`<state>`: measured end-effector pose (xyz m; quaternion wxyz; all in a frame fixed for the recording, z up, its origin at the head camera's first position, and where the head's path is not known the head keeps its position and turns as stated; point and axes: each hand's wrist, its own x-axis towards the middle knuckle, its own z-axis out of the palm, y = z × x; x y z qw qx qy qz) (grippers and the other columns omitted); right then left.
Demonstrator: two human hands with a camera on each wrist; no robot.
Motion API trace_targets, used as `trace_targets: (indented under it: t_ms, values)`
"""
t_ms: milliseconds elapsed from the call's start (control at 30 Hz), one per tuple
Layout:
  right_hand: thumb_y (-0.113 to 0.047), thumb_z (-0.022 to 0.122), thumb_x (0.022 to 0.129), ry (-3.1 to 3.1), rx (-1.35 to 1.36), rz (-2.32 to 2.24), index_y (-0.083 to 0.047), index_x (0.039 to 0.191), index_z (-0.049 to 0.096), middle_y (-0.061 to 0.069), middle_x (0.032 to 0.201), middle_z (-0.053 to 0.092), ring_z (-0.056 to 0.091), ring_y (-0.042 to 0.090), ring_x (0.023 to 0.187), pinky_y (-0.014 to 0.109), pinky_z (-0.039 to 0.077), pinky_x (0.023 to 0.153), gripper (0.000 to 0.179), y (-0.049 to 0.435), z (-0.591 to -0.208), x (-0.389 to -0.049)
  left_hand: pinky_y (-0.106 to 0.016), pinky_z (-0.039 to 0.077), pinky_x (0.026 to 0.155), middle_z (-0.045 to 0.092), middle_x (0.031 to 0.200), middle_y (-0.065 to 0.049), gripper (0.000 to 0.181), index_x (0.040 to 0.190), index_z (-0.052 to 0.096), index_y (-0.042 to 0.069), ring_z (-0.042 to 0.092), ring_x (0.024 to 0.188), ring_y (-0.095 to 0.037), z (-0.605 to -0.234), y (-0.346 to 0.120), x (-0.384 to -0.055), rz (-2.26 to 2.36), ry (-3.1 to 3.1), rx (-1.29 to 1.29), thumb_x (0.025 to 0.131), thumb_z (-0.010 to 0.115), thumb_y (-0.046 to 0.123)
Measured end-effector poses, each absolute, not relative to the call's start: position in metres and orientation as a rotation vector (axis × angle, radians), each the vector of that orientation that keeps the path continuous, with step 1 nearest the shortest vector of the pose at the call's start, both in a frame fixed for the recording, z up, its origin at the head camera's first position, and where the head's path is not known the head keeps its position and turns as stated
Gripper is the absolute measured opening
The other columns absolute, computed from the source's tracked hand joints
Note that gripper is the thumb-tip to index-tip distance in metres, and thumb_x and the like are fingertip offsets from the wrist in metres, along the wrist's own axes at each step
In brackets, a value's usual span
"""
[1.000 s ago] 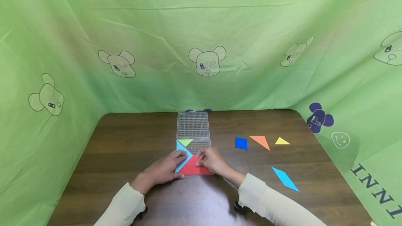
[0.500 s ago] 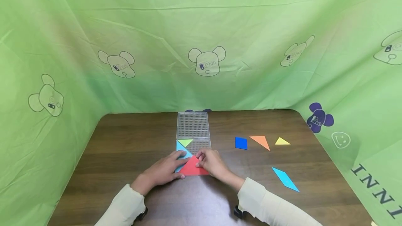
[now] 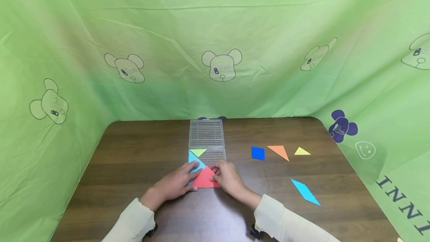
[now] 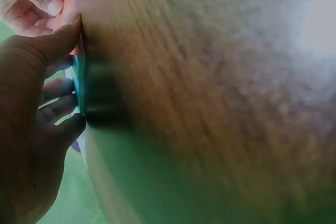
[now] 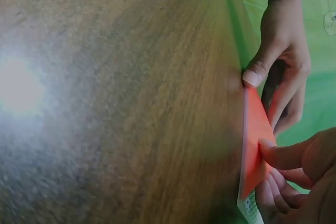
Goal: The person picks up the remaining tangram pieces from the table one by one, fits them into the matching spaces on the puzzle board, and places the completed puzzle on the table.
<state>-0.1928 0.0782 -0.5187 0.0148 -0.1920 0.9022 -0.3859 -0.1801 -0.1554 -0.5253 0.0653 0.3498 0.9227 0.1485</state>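
Head view put the red triangle [image 3: 204,179] at the near side of the box [image 3: 217,155], its long edge along the near wall and its tip toward the middle. Left of it in the box lay the blue triangle [image 3: 194,157], with the green triangle [image 3: 198,152] toward the far left corner. The left hand [image 3: 176,183] rested on the blue triangle, fingers stretched and not curled round anything, thumb at the box's near edge. The right hand [image 3: 230,177], at the box's right side, had its grip clamped on the red triangle: thumb on the face, fingers curled at the slanting edge, partly hidden. Whether the red triangle sat flush could not be told.

Right of the box, on the tabletop [image 3: 147,141], lay the square [image 3: 258,153], the orange triangle [image 3: 280,151] and the yellow triangle [image 3: 301,151]; the parallelogram [image 3: 305,192] lay about level with the box's near edge.

The likeliest trouble was the red triangle riding over the blue triangle or the near wall, should the right thumb push unevenly. Pressing one corner could tip another up. If the left hand eased off, the blue triangle might slide; a hard sideways push could shift the whole box.
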Motion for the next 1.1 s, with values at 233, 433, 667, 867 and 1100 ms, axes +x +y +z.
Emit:
trace_targets:
  t_ms: [233,433,667,867,1100]
  values:
    - [0.001,0.087,0.076,2.867,-0.639,-1.173,0.001,0.109,0.078,0.01,0.09,0.07,0.068,0.014,0.076,0.018,0.054,0.066,0.034,0.077,-0.523,-0.186,-0.048,0.043,0.116,0.031,0.167,-0.015,0.062,0.155,0.045,0.008,0.034,0.152,-0.034,-0.527,-0.154,-0.177,0.413,2.781,1.027,0.104,0.06,0.039]
    - [-0.003,0.087,0.076,2.967,-0.67,-1.081,0.001,0.109,0.079,0.007,0.09,0.07,0.065,0.017,0.082,0.026,0.054,0.072,0.034,0.077,-0.525,-0.181,-0.048,0.043,0.116,0.031,0.167,-0.014,0.061,0.155,0.044,0.008,0.034,0.152,-0.033,-0.528,-0.153,-0.176,0.394,2.78,1.015,0.104,0.059,0.039]
    - [-0.003,0.087,0.076,3.006,-0.689,-1.05,0.002,0.111,0.078,0.005,0.091,0.068,0.063,0.019,0.087,0.032,0.055,0.077,0.036,0.076,-0.526,-0.178,-0.048,0.042,0.117,0.03,0.167,-0.013,0.061,0.156,0.043,0.008,0.032,0.153,-0.033,-0.527,-0.153,-0.175,0.394,2.771,0.994,0.105,0.058,0.038]
    - [-0.005,0.087,0.076,3.027,-0.708,-1.022,0.002,0.111,0.078,0.006,0.092,0.068,0.063,0.022,0.089,0.035,0.054,0.081,0.037,0.076,-0.527,-0.178,-0.051,0.041,0.117,0.03,0.167,-0.015,0.061,0.157,0.042,0.011,0.033,0.152,-0.038,-0.526,-0.151,-0.175,0.432,2.762,0.977,0.105,0.058,0.037]
    - [-0.002,0.086,0.077,3.03,-0.708,-1.016,0.004,0.113,0.077,0.005,0.092,0.065,0.062,0.022,0.09,0.036,0.053,0.082,0.037,0.075,-0.529,-0.177,-0.051,0.045,0.114,0.033,0.164,-0.016,0.06,0.157,0.043,0.014,0.038,0.149,-0.038,-0.526,-0.151,-0.175,0.418,2.784,1.005,0.104,0.061,0.034]
